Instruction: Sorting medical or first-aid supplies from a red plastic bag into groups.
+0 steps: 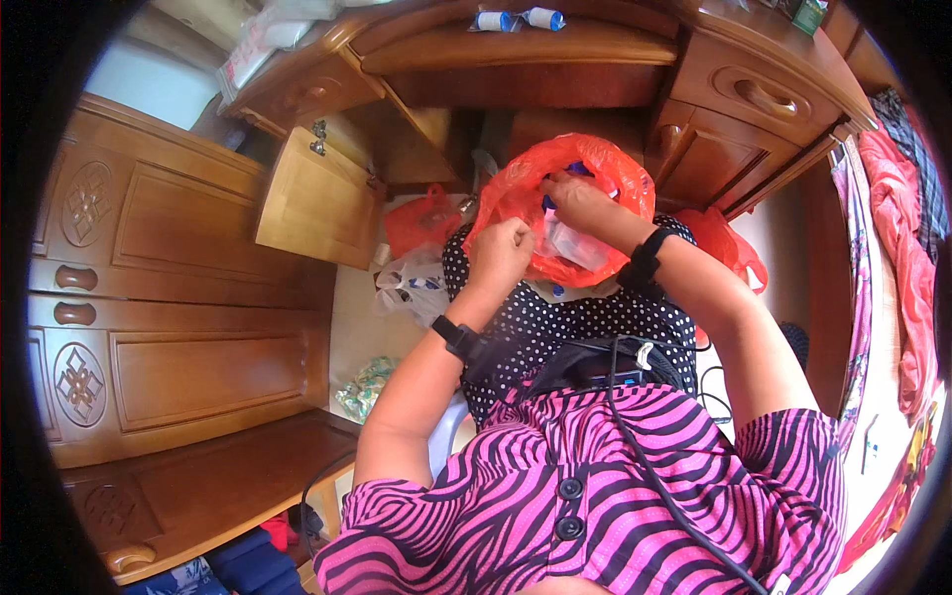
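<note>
A red plastic bag [573, 145] lies wide-mouthed on my lap. At its near left rim my left hand [506, 249] is curled into a fist, gripping the thin plastic. My right hand [574, 195] reaches into the bag, fingers pointing down among its contents; its fingertips are partly hidden, so I cannot tell whether they pinch anything. Around that hand I see dark blue pieces [577, 169] and a clear plastic packet [576, 245] with something pale pink and white in it.
Two clear-wrapped white-and-blue rolls [545, 18] lie on the wooden desk [520, 52]. A cabinet door [320, 197] hangs ajar at left. More red bags [420, 221] and a white plastic bag [413, 279] are on the floor. A black cable [647, 468] crosses my shirt.
</note>
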A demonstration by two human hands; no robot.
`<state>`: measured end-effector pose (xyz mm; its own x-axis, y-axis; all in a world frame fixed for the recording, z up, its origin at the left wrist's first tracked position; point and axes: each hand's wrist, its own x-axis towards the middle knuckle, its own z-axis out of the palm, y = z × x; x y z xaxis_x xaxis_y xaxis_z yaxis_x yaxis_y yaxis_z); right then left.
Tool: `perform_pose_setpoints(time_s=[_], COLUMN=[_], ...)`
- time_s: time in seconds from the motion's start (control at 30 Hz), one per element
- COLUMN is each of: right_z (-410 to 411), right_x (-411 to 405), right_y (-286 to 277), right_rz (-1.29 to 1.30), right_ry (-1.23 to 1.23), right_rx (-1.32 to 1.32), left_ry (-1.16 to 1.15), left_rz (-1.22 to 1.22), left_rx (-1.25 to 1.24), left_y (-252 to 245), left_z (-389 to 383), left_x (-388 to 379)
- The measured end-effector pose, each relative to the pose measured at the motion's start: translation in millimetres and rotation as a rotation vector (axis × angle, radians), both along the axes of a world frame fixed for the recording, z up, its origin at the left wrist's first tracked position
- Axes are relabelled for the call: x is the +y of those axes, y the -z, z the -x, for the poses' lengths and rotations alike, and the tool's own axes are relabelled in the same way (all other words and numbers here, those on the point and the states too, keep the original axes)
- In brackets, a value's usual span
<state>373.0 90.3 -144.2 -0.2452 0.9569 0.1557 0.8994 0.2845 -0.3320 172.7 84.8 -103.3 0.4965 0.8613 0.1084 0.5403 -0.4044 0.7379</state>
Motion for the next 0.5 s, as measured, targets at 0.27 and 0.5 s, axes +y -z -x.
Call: perform_pose_setpoints(time_s=[0.27,0.5], right_z=[1.7,-2.1], right_x=[-12.7,-35.0], right_y=[-52.8,-49.0], right_rz=[0.128,0.418], right_ry=[0.092,0.025], right_rx=[0.237,1.123], left_ry=[0.019,-0.066], left_rz=[0.008,0.541], left_rx=[0.023,-0.313], left_y=[9.3,-9.0], left_z=[15.5,-14.7], left_x=[3.5,2.4])
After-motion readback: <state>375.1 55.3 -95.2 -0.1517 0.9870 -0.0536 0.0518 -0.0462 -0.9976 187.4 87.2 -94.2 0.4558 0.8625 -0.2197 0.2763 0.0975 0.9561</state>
